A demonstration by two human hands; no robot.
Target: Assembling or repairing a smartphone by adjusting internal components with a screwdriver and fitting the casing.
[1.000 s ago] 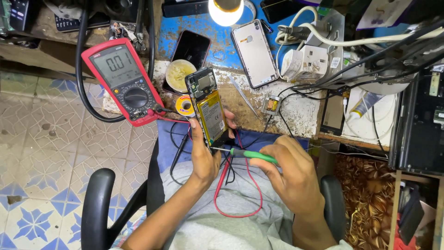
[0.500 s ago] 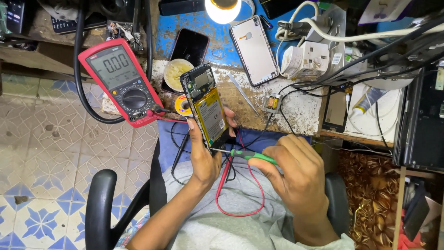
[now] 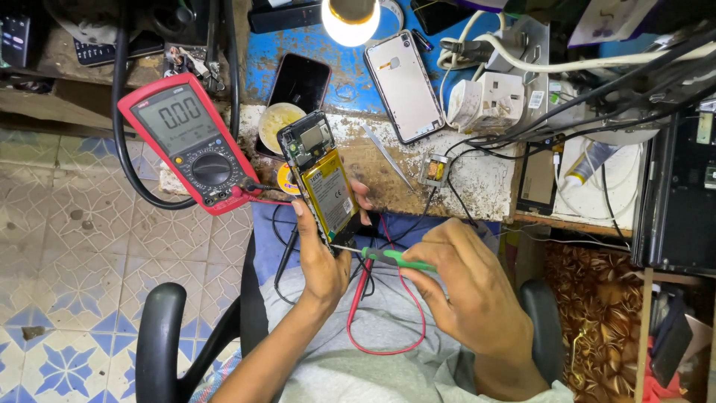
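My left hand (image 3: 322,250) grips an opened phone (image 3: 319,175) by its lower end, back cover off, so the yellow battery and circuit board face up. My right hand (image 3: 466,287) holds a green-handled screwdriver (image 3: 395,258) whose metal tip touches the phone's bottom edge. Both hands hover over my lap, just in front of the workbench edge (image 3: 462,198). Red and black probe leads (image 3: 377,313) trail across my lap under the hands.
A red multimeter (image 3: 192,142) leans at the bench's left edge. On the bench lie a dark phone (image 3: 298,82), a white back cover (image 3: 404,83), tweezers (image 3: 388,157), a white power adapter (image 3: 492,101) and tangled cables. A lit bulb (image 3: 350,19) hangs above. Black chair armrests (image 3: 160,336) flank me.
The hands, phone and screwdriver stay almost in place; only the view has shifted slightly.
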